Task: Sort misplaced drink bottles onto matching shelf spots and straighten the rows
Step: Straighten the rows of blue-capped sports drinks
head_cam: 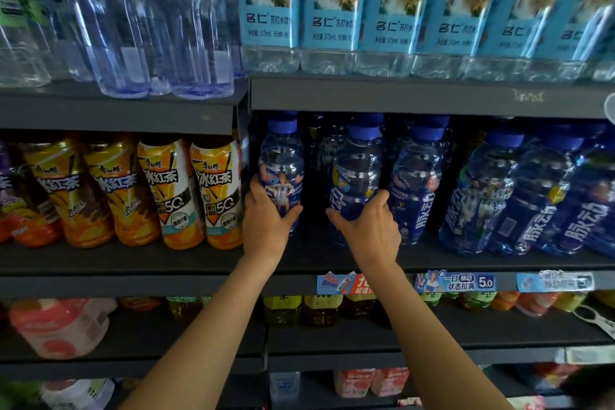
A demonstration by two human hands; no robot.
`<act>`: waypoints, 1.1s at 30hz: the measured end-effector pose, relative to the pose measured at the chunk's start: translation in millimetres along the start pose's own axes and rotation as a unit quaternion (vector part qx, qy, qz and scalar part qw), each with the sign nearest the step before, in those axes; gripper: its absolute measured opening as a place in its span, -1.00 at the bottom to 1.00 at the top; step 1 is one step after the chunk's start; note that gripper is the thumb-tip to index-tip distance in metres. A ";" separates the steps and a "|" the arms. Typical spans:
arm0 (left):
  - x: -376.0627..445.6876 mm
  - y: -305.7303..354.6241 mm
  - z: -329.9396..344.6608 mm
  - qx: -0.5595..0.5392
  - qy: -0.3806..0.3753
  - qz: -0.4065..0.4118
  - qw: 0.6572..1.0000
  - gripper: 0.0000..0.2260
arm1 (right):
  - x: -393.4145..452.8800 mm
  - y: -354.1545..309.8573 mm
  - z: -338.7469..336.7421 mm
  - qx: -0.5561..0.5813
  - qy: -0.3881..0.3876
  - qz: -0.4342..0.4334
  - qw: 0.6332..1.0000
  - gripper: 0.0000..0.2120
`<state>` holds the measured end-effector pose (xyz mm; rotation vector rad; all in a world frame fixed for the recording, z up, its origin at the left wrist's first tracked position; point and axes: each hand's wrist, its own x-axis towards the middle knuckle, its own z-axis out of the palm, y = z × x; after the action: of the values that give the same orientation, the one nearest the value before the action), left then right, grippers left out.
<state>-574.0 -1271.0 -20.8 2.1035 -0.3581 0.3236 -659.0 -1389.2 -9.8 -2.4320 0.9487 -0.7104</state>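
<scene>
Left hand (pixel 266 223) grips blue bottle (pixel 283 173), right hand (pixel 369 226) grips its 3 o'clock neighbour (pixel 357 176), likely squaring row.

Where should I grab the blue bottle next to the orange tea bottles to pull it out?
Grab the blue bottle round its lower middle, coming from the front, as the left hand does. It stands upright with the shelf above close over its cap, and the front is the open side.

Two bare forearms, no sleeves in view up to the lower picture edge, no watch, ring or glove on the left hand (pixel 266 226) or the right hand (pixel 369 230), wrists uncovered, fingers plain.
</scene>
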 end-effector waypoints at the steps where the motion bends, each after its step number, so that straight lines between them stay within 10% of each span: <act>1: -6.0 1.0 -0.2 -0.008 0.013 0.005 1.000 -0.25 | -3.7 -0.8 -0.5 -0.006 -0.004 -0.016 1.000 -0.28; 9: -40.4 14.6 -27.2 -0.081 0.004 0.115 0.990 -0.24 | -37.0 -26.4 15.0 0.101 -0.083 -0.149 0.980 -0.51; 15: -25.5 6.9 -58.4 -0.082 -0.063 0.102 0.989 -0.49 | -4.6 -9.2 -11.8 0.261 -0.306 -0.170 0.900 -0.57; 19: -21.4 5.7 -67.6 -0.107 -0.114 0.085 0.984 -0.51 | 44.0 -24.4 -13.6 0.095 -0.070 -0.184 0.976 -0.52; 23: -18.1 3.7 -68.8 -0.120 -0.127 0.082 0.981 -0.53 | 73.8 -68.9 13.1 -0.071 -0.063 -0.152 0.984 -0.27; 33: -13.6 -4.0 -69.1 -0.149 -0.133 0.079 0.977 -0.48 | 94.7 -79.7 20.3 0.013 -0.042 0.014 0.999 -0.36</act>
<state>-591.2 -1208.5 7.0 1.8266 -0.6914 0.0703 -547.7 -1399.0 47.3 -2.4014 0.9340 -0.6031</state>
